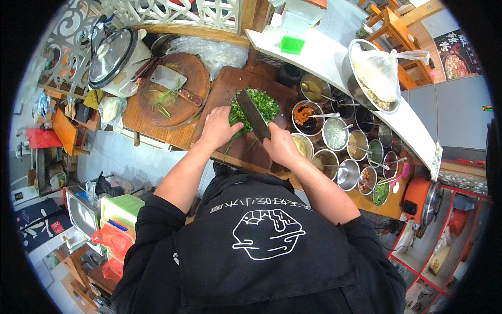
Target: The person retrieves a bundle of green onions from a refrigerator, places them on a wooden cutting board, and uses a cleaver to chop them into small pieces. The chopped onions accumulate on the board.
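Note:
My right hand grips the handle of a dark-bladed cleaver. Its blade lies over chopped green onions on a brown wooden cutting board. My left hand presses on a bunch of uncut green onion stalks at the left of the blade, its thumb pointing toward the cleaver. Left of this board, a round wooden chopping block bears a second cleaver with a wooden handle and a few loose green stalks.
Several metal bowls of condiments with spoons, one with orange paste, stand at the right. A large rice cooker is at the left back. On the white shelf sits a big metal bowl with a plastic bag. An orange cooker stands far right.

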`<state>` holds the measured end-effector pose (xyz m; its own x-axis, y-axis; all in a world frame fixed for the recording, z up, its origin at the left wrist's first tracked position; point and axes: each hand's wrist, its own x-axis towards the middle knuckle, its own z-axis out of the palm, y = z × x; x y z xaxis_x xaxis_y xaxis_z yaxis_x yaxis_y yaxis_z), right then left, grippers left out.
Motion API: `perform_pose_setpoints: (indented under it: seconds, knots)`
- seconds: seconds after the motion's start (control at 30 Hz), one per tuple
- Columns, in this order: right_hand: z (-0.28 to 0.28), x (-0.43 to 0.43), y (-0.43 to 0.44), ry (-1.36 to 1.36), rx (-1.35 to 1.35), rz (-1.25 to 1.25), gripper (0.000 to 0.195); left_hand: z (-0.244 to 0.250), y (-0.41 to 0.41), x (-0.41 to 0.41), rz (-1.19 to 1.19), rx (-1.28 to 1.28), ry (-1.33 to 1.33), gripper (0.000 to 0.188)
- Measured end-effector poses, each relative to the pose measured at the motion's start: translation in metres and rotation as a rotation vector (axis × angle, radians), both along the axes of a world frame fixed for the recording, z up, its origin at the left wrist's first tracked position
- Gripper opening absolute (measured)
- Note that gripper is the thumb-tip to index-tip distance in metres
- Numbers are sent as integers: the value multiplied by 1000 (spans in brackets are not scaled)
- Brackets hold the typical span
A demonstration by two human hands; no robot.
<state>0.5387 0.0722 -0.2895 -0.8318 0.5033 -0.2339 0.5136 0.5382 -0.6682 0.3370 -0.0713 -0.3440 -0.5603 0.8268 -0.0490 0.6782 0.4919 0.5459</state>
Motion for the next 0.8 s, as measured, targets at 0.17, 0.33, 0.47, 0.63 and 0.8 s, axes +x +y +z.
perform_pose_setpoints:
  seconds: [0.17, 0.33, 0.47, 0.63, 0.8]
  knots:
    - [-6, 4, 1, 13, 48, -27, 22, 3, -8, 30, -69, 168, 273, 59]
    - [2, 5, 5, -23, 17, -30, 23, -9, -13, 89, -311, 69, 235, 22]
    - [11, 3, 4, -48, 0, -37, 22, -34, -15, 96, -282, 14, 286, 11]
    - [3, 8, 7, -12, 24, -10, 26, -17, -16, 65, -185, -94, 307, 15]
    - [10, 3, 2, -63, 15, -9, 27, -10, -21, 22, -12, 13, 291, 14]
